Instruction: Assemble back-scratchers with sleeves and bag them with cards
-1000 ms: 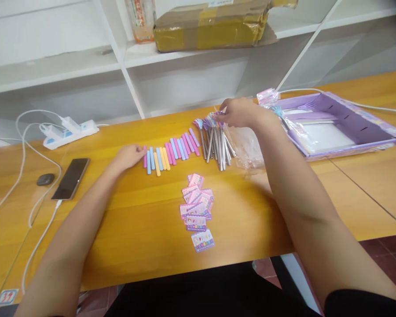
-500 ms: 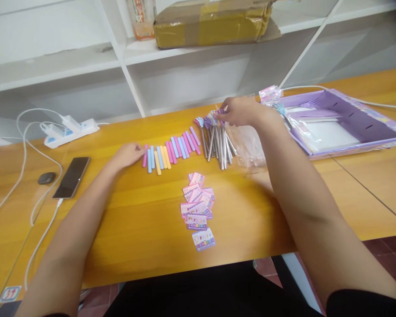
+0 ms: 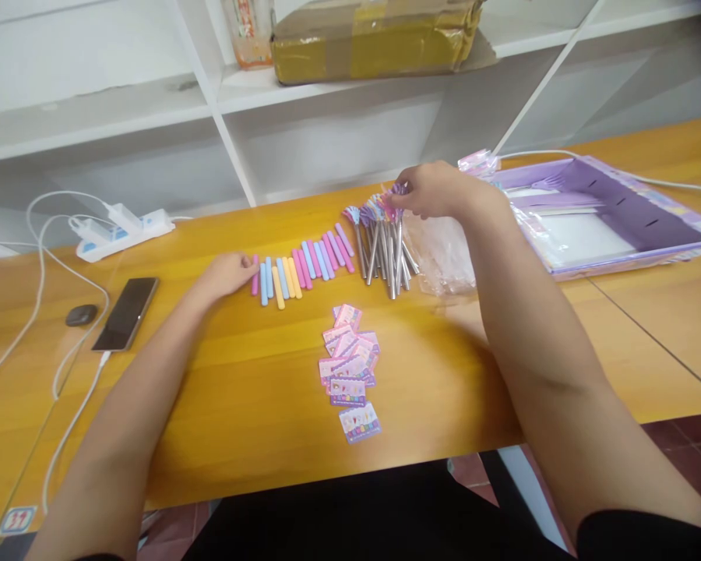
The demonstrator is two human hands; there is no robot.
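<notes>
My left hand [image 3: 230, 274] has its fingertips closed on a pink stick [image 3: 255, 275] at the left end of a row of pastel sticks [image 3: 307, 261] in blue, yellow, pink and purple. Over the heads of a bundle of back scratchers [image 3: 385, 241], with metal rods and colourful claw-shaped ends, my right hand [image 3: 429, 191] pinches a purple-pink head. Right of the bundle lies a crumpled clear plastic bag [image 3: 444, 253], partly behind my right forearm. Small printed cards [image 3: 350, 366] lie in a loose overlapping column nearer to me.
A purple open box [image 3: 636, 253] with clear wrapping and a purple claw head inside stands at the right. On the left are a phone [image 3: 125, 314] on a cable, a dark earbud-like case [image 3: 82, 315] and a power strip [image 3: 125, 234]. A taped carton [image 3: 379, 43] sits on the shelf.
My right hand has shifted slightly to the right and up at the back scratcher heads. My left hand stays at the pink stick.
</notes>
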